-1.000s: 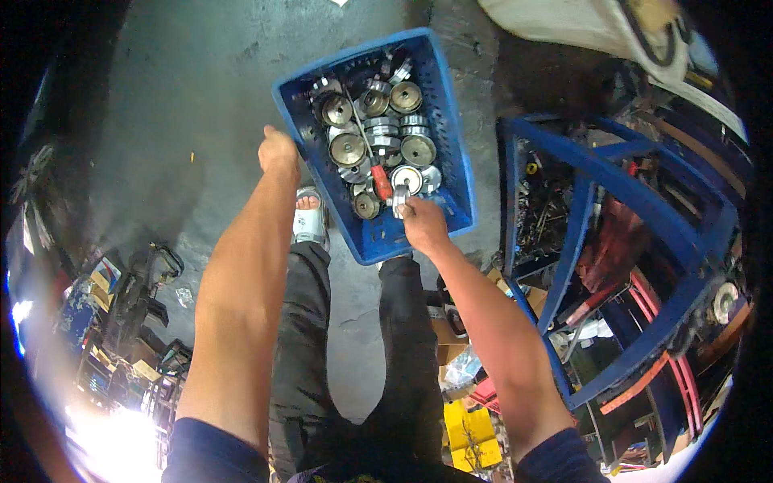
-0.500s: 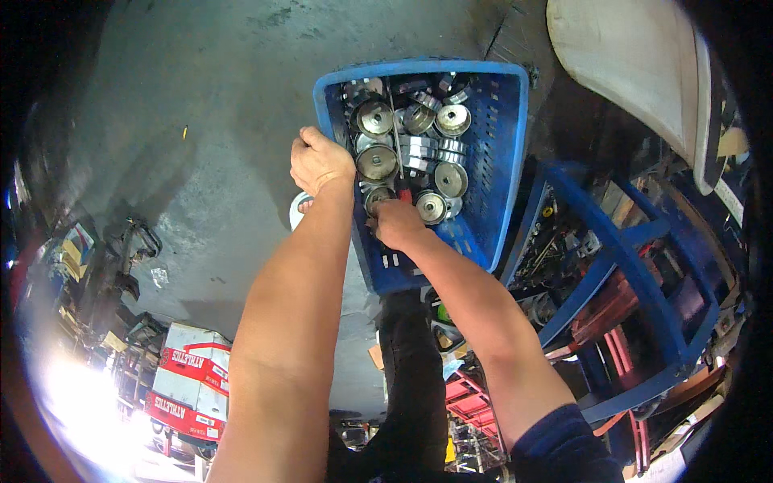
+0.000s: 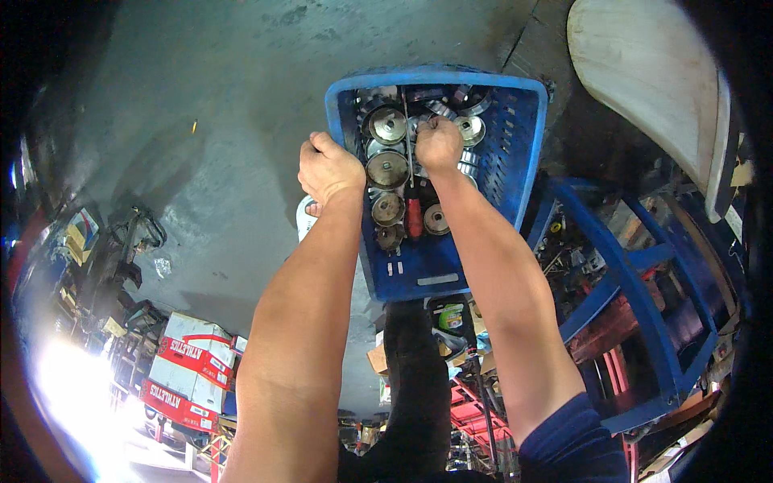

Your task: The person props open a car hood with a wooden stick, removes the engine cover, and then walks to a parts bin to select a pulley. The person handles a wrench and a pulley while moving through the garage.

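Observation:
A blue plastic basket (image 3: 439, 79) with slotted walls holds several round, shiny metal cups (image 3: 387, 171) that look like oil filter cap wrenches. Among them lies a red-handled screwdriver (image 3: 415, 216), its long shaft pointing to the far end. My left hand (image 3: 330, 169) is closed at the basket's left rim, its fingers partly hidden. Deep over the pile, my right hand (image 3: 440, 146) is closed among the far cups, right of the screwdriver shaft. Its fingertips and anything in them are hidden from view.
At right stands a blue metal frame (image 3: 620, 233) with loose parts around it. A large pale curved panel (image 3: 644, 72) reaches in from the upper right. Red and white cartons (image 3: 189, 366) are stacked at lower left. Metal parts (image 3: 141, 237) lie on the grey floor at left.
My right hand has moved away from the screwdriver handle, up and right to the far cups, uncovering the handle and small cups nearby. My left hand stays at the rim.

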Motion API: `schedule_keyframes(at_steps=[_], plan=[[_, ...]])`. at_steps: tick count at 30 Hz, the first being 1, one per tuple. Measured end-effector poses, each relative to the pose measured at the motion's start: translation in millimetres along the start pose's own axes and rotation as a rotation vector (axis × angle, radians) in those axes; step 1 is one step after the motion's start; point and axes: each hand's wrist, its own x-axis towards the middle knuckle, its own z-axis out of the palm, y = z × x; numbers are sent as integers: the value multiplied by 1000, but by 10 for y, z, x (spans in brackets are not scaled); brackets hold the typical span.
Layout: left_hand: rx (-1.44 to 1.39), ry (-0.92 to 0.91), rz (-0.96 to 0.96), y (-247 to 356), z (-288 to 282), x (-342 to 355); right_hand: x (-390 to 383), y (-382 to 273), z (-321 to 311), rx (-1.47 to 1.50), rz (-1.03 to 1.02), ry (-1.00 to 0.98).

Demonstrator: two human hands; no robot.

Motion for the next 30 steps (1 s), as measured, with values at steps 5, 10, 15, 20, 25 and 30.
schedule_keyframes(at_steps=[5, 10, 15, 20, 25, 30], plan=[[26, 53, 37, 0, 25, -6, -595, 203, -413, 150, -12, -80], [31, 61, 30, 6, 34, -30, -1242, 622, -757, 12, -117, -163], [46, 104, 51, -10, 64, -1, -1516, 861, -718, -160, -147, -302], [75, 102, 54, -52, 80, 19, -1491, 888, -537, -289, -145, -493], [99, 94, 62, -66, 95, 50, -1246, 760, -544, -349, -61, -643], [80, 89, 71, -97, 112, 75, -905, 665, -652, -298, -127, -427]])
